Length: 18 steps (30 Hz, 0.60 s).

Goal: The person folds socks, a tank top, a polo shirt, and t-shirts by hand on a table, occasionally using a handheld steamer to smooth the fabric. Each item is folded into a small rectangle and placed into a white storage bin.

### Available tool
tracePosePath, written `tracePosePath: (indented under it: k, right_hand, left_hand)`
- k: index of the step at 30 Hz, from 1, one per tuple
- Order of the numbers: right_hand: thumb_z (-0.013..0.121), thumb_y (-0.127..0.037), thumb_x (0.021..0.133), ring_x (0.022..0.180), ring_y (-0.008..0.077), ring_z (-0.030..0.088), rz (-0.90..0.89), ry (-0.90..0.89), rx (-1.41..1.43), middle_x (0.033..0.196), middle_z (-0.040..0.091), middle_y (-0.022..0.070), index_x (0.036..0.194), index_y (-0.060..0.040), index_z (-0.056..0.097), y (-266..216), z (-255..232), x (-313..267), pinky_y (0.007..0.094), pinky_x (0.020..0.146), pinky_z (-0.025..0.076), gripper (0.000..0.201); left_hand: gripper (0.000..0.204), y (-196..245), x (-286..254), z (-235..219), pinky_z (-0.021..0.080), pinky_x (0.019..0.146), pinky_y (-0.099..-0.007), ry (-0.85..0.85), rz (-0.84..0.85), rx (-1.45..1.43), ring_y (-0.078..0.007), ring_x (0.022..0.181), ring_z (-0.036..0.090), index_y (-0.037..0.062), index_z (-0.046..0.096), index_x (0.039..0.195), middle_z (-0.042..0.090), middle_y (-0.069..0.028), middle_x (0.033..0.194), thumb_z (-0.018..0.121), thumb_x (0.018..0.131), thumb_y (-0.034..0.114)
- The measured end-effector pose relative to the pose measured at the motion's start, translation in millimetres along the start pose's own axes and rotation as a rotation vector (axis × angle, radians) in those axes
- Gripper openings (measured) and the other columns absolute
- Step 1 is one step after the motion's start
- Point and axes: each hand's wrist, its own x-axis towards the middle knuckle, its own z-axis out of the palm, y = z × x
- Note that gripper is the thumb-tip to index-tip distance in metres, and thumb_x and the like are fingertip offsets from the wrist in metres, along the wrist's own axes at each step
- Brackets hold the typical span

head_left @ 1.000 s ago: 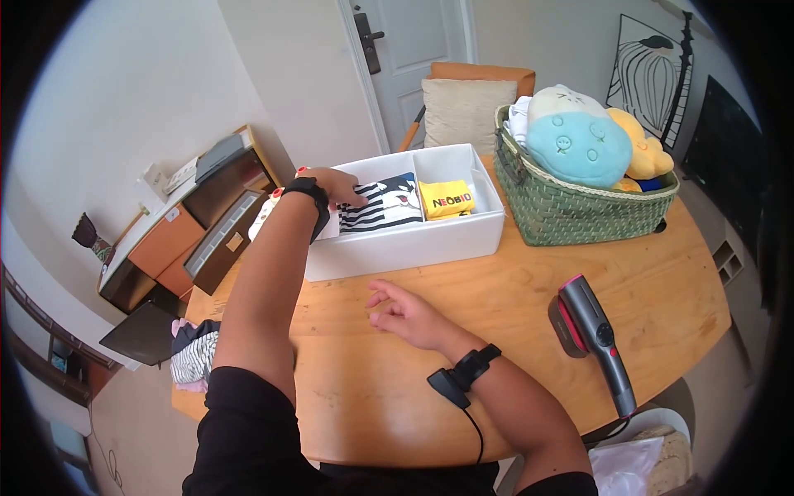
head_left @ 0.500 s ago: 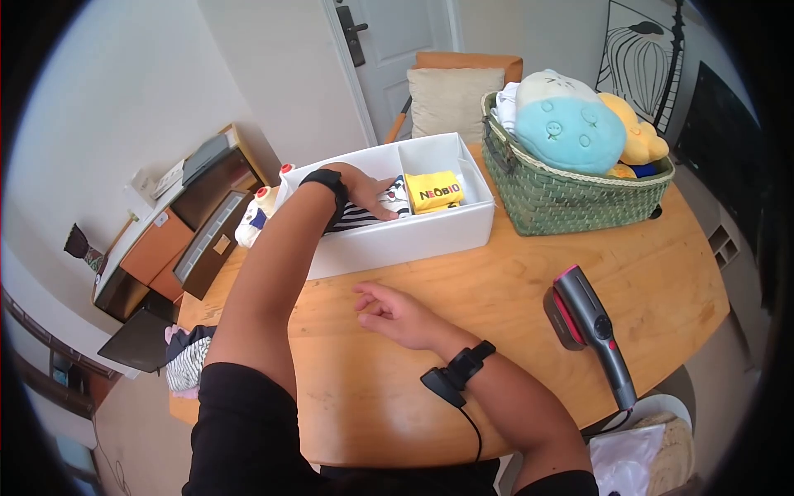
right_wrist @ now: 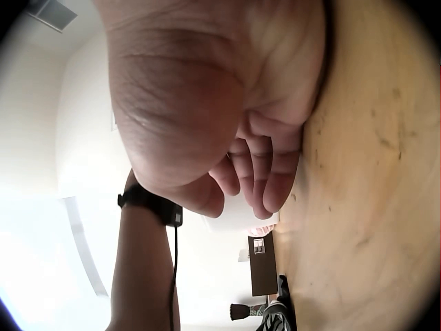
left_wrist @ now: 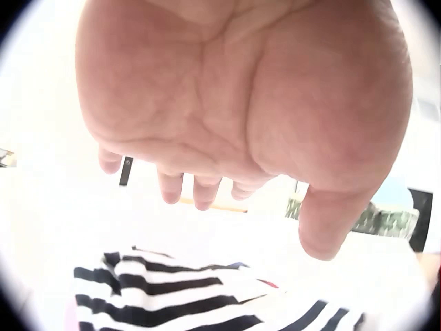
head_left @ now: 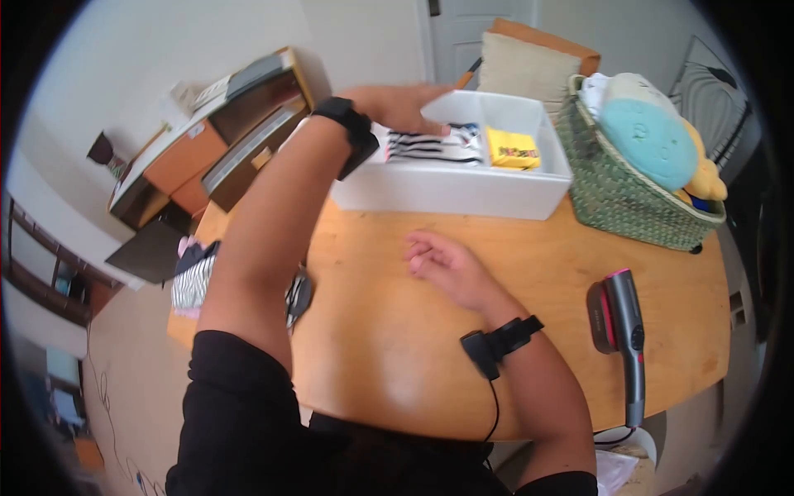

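My left hand (head_left: 401,107) is over the left part of a white storage box (head_left: 447,194), fingers stretched out and nothing in its grasp. Below it a folded black-and-white striped garment (head_left: 434,149) lies in the box; the left wrist view shows the stripes (left_wrist: 165,293) under the palm, a gap between them. A folded yellow cloth with lettering (head_left: 511,149) sits in the compartment to the right, past a divider. On the wooden table in front of the box rests my right hand (head_left: 451,269), its side down and fingers loosely curled around nothing.
To the right stands a green woven basket (head_left: 637,211) with a blue-and-white plush toy (head_left: 645,140) and a yellow one. A handheld garment steamer (head_left: 627,339) lies at the table's right. Folded clothes (head_left: 192,281) lie at the left edge, partly behind my left arm.
My left hand pressed across the striped garment, then lifted off it. The head view has shifted, so the box appears higher and further right. The right hand stays on the table.
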Motion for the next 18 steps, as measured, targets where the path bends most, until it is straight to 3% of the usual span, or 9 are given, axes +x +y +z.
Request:
tracePosePath:
  k: [4,6,8,10,13,16,18]
  right_hand:
    - [0.068,-0.008,0.103,0.104,0.0127,0.064,0.036,0.015,0.012,0.117,0.064,0.0060,0.143,0.0041,0.056,-12.7,3.4,-1.2,0.0285,0.093,0.055,0.044]
    - [0.068,-0.009,0.103,0.106,0.0134,0.065,0.053,0.009,-0.001,0.118,0.064,0.0065,0.142,0.0040,0.057,-16.6,5.2,-1.0,0.0290,0.095,0.055,0.042]
    - [0.066,-0.010,0.104,0.107,0.0138,0.065,0.062,0.049,-0.022,0.118,0.065,0.0066,0.141,0.0037,0.058,-19.3,8.1,-1.3,0.0295,0.096,0.056,0.040]
    - [0.066,-0.011,0.105,0.107,0.0139,0.066,0.064,0.048,-0.047,0.118,0.065,0.0066,0.141,0.0035,0.059,-20.0,8.3,-1.7,0.0298,0.096,0.056,0.040]
    - [0.065,-0.013,0.106,0.107,0.0139,0.066,0.058,0.054,-0.099,0.117,0.065,0.0065,0.140,0.0032,0.059,-24.9,10.9,-2.5,0.0300,0.096,0.057,0.039]
    - [0.065,-0.013,0.106,0.106,0.0138,0.066,0.053,0.062,-0.144,0.117,0.066,0.0061,0.140,0.0032,0.060,-25.5,11.5,-4.2,0.0301,0.096,0.057,0.038]
    - [0.065,-0.013,0.106,0.106,0.0137,0.066,0.046,0.067,-0.167,0.116,0.066,0.0059,0.140,0.0033,0.060,-23.2,11.7,-4.7,0.0301,0.096,0.056,0.038]
  left_hand:
    - [0.076,-4.6,-131.0,-7.8,0.038,0.120,-0.0410,0.343,0.118,-0.132,-0.0255,0.148,0.046,0.0131,0.037,0.166,0.046,-0.0121,0.164,0.071,0.103,0.038]
    - [0.075,-12.0,-198.2,1.0,0.041,0.116,-0.0398,0.330,0.077,-0.137,-0.0234,0.143,0.050,0.0125,0.042,0.164,0.051,-0.0097,0.159,0.074,0.100,0.036]
    - [0.076,-19.9,-260.9,30.3,0.042,0.116,-0.0402,0.210,-0.137,-0.277,-0.0242,0.139,0.054,0.0096,0.045,0.161,0.056,-0.0108,0.153,0.079,0.097,0.032]
    - [0.076,-38.7,-307.9,72.3,0.043,0.116,-0.0412,0.151,-0.230,-0.184,-0.0283,0.138,0.055,0.0061,0.047,0.157,0.057,-0.0139,0.150,0.082,0.094,0.030]
    - [0.070,-42.8,-351.2,122.2,0.045,0.115,-0.0421,0.141,-0.378,-0.115,-0.0362,0.136,0.056,0.0019,0.055,0.148,0.058,-0.0190,0.147,0.085,0.090,0.029]
    - [0.048,-51.0,-363.3,157.9,0.052,0.103,-0.0432,0.373,-0.289,0.012,-0.0390,0.121,0.065,0.0061,0.067,0.134,0.068,-0.0162,0.133,0.081,0.091,0.021]
    - [0.039,-55.9,-360.7,162.1,0.053,0.098,-0.0427,0.424,-0.310,-0.084,-0.0396,0.115,0.066,0.0054,0.069,0.129,0.070,-0.0166,0.126,0.077,0.093,0.016]
